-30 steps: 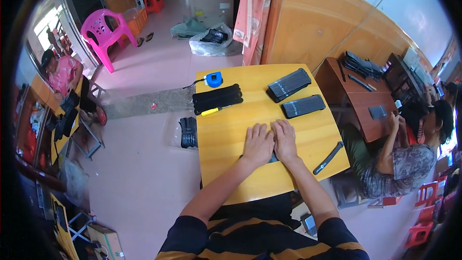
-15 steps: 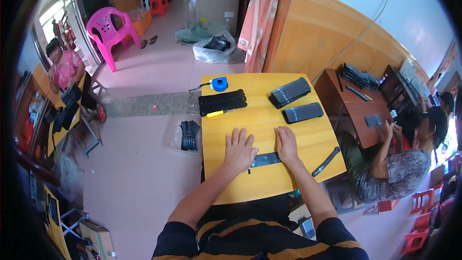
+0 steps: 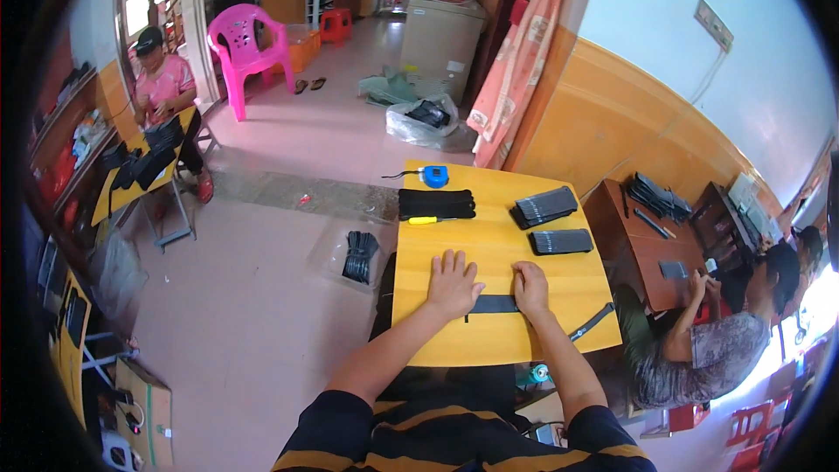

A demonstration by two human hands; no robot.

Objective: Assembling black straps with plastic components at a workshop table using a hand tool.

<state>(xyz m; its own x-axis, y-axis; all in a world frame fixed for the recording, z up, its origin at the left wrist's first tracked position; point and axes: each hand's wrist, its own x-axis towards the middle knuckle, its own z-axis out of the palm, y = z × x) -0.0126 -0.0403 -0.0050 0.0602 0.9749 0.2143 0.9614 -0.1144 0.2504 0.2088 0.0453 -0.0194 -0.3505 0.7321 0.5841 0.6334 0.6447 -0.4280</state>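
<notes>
Dark grey and flat, the strip (image 3: 495, 303) is lying across the yellow table (image 3: 437, 339) between my hands, its middle showing bare. A second ago my hands were covering nearly all of it, side by side; now they are resting well apart. My left hand (image 3: 454, 284) is lying palm down with its fingers spread wide, its thumb side touching the strip's left end and most of the palm staying off to the left, gripping nothing. My right hand (image 3: 530, 291) is covering the right end, its fingers together and bending more than half a second ago; whether they are pinching the strip I cannot tell. A short black tab (image 3: 467, 318) is sticking out toward me below the left end.

My view is tilting differently now, so the loose black strap (image 3: 592, 322) is appearing right beside my right forearm, where earlier it was showing apart from it.

As for markings, the two strap stacks, the upper (image 3: 545, 208) and the lower (image 3: 561, 242), are showing pale streaks too small to make out. Farther back, a beige machine (image 3: 433, 45) is carrying a small white label (image 3: 455, 66), also unreadable from where I am standing.
</notes>
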